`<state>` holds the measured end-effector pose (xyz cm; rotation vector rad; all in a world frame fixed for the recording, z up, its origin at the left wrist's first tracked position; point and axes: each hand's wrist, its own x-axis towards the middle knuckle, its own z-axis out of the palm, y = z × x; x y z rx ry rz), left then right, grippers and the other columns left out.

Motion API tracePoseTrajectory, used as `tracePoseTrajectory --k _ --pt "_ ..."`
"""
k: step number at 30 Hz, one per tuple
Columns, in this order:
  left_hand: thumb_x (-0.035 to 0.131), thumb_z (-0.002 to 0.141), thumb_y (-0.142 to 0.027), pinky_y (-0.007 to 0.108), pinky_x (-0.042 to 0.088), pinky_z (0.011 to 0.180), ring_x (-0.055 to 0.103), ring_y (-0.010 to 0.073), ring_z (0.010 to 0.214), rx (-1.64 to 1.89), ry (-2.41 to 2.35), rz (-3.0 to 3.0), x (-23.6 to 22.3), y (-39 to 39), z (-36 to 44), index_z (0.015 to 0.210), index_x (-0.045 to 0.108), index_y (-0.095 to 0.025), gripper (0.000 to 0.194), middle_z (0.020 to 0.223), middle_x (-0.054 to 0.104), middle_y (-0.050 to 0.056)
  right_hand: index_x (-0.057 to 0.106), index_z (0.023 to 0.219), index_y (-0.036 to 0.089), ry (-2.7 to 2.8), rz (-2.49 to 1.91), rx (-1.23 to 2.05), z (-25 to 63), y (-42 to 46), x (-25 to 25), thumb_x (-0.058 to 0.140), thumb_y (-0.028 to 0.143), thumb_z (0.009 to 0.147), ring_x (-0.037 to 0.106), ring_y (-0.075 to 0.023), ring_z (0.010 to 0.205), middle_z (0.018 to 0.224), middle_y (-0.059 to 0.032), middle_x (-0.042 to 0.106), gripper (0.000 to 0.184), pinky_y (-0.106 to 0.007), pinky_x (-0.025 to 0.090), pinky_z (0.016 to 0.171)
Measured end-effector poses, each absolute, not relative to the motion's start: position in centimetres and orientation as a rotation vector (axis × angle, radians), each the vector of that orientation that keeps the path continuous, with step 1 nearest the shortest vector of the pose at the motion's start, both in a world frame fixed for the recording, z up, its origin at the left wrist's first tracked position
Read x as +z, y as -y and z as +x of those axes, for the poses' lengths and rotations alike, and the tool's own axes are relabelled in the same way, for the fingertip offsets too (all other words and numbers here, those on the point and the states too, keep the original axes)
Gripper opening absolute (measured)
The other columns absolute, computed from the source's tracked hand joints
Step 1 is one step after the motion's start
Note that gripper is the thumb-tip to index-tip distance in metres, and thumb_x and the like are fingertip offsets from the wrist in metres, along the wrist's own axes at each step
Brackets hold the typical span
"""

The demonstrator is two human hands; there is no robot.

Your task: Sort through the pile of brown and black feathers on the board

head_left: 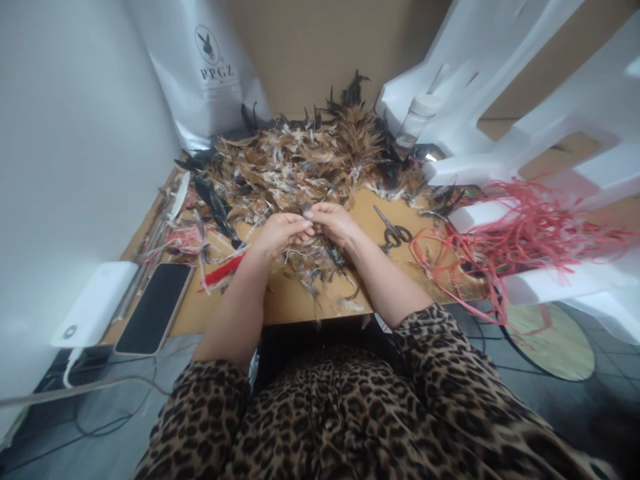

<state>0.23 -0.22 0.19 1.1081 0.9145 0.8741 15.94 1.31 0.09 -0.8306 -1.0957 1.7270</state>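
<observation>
While a tan tabletop is filling the middle of the view, a heap of brown feathers is covering much of its far half. A tangle of pink ribbon strands is sprawling at its right side. Just in front of the heap, the left hand and right hand are meeting, thumbs and fingertips close together. A smartphone is lying at the left edge beside a white power bank, and black-handled scissors are resting right of the hands. Between their fingertips, both hands are pinching what looks like a small grey feather.
</observation>
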Motion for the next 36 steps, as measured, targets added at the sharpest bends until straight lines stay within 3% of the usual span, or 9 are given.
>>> tracePoseTrajectory --k 10,21,24,28,36 --pt "0.073 0.067 -0.028 0.016 0.049 0.051 0.063 0.0097 0.057 0.852 -0.897 1.005 0.1 0.1 0.1 0.085 0.070 -0.007 0.028 0.085 0.071 0.014 0.055 0.063 0.015 0.991 -0.874 1.650 15.4 -1.7 -0.9 0.079 0.031 0.052 0.044 -0.0039 0.044 0.050 0.0070 0.052 0.031 -0.018 0.033 0.045" --pt "0.075 0.063 -0.021 0.014 0.046 0.047 0.061 0.0075 0.051 0.968 -1.000 0.985 0.5 0.1 0.5 0.077 0.068 -0.007 0.021 0.071 0.070 0.009 0.060 0.069 0.015 1.098 -0.937 1.566 15.2 -1.5 -0.8 0.074 0.037 0.057 0.043 -0.0048 0.044 0.049 0.0057 0.052 0.028 -0.018 0.032 0.045" --pt "0.074 0.065 -0.021 0.014 0.045 0.047 0.060 0.0066 0.051 1.057 -1.006 0.946 0.5 -0.2 0.2 0.077 0.066 -0.007 0.019 0.071 0.070 0.008 0.064 0.076 0.013 1.333 -1.027 1.400 16.2 -1.7 -0.3 0.070 0.037 0.063 0.042 -0.0046 0.046 0.052 0.0048 0.054 0.028 -0.019 0.034 0.048" --pt "0.072 0.066 -0.020 0.013 0.044 0.047 0.060 0.0059 0.052 1.196 -1.013 0.875 0.2 -0.7 -0.5 0.076 0.064 -0.010 0.016 0.070 0.070 0.006 0.067 0.073 0.011 1.879 -1.041 1.196 17.7 -1.7 0.4 0.066 0.029 0.066 0.053 -0.0081 0.060 0.067 -0.0005 0.065 0.019 -0.021 0.041 0.062" --pt "0.074 0.064 -0.023 0.012 0.043 0.046 0.061 0.0057 0.053 1.238 -1.005 0.859 -0.5 -1.2 -0.9 0.078 0.063 -0.011 0.021 0.071 0.070 0.006 0.070 0.083 0.017 2.562 -1.194 0.561 17.0 -0.9 0.2 0.059 0.020 0.068 0.054 -0.0111 0.067 0.080 -0.0031 0.067 0.019 -0.022 0.035 0.062"
